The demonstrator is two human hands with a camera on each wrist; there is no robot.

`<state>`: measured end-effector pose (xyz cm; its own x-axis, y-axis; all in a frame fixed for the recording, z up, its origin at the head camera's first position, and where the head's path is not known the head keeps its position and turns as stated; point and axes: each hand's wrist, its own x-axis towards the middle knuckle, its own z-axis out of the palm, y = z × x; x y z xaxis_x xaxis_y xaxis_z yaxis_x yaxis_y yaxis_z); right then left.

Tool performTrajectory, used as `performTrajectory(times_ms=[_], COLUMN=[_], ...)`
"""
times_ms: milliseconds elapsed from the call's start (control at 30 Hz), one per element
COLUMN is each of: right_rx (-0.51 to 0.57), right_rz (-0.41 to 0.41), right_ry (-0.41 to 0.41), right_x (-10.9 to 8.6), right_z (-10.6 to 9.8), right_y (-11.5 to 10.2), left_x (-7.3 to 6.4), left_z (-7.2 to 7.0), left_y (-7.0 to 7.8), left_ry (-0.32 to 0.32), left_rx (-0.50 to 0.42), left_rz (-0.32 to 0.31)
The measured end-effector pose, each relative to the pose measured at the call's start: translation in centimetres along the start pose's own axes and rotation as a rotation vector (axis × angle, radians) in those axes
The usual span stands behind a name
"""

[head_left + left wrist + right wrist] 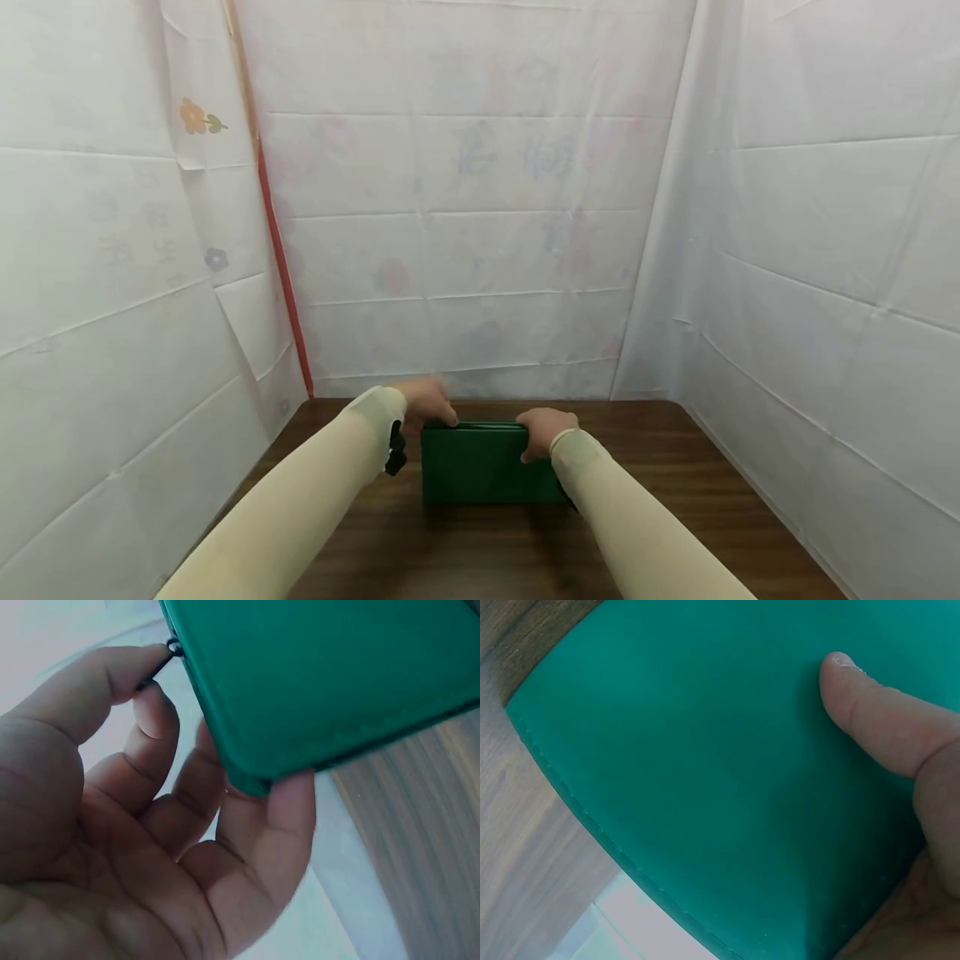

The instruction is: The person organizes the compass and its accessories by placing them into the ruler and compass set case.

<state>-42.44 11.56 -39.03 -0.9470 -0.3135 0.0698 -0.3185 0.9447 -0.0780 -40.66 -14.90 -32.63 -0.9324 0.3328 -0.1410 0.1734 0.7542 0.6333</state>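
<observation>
A green zip case with stitched edges stands upright on its long side on the wooden table. At its upper left corner, my left hand pinches a small black zipper pull between thumb and index finger. Other fingers of that hand lie along the rounded corner of the case in the left wrist view. My right hand grips the top edge toward the right, its thumb flat on the broad front face; the fingers behind are hidden.
Brown wood-grain tabletop surrounds the case. White sheeting hangs as walls at the back, left and right. A red strip runs down the back left corner.
</observation>
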Motion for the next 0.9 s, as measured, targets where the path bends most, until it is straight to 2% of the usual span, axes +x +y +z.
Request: performTrajectory(times_ms=[100, 167, 333, 500, 733, 900], right_rx=[-0.001, 0.003, 0.003, 0.008, 0.024, 0.014], right_rz=[0.004, 0.005, 0.002, 0.003, 0.002, 0.018], right_ry=[-0.004, -0.008, -0.008, -0.008, -0.014, -0.015], right_x=[0.1, 0.1, 0.3, 0.4, 0.4, 0.3], right_z=[-0.2, -0.2, -0.2, -0.1, -0.1, 0.0], right_y=[-0.1, -0.1, -0.1, 0.1, 0.0, -0.1], left_x=[-0.5, -0.7, -0.9, -1.1, -0.7, 0.4], left_z=[-0.5, -0.8, -1.7, -2.2, -1.7, -0.4], left_y=[-0.8, -1.4, -3.5, -5.6, -8.1, -10.5], left_ry=[-0.013, -0.026, -0.06, -0.087, -0.042, -0.029], left_rx=[-0.06, -0.057, -0.084, -0.158, -0.238, -0.399], left_rz=[0.002, 0.01, 0.034, 0.034, 0.016, 0.003])
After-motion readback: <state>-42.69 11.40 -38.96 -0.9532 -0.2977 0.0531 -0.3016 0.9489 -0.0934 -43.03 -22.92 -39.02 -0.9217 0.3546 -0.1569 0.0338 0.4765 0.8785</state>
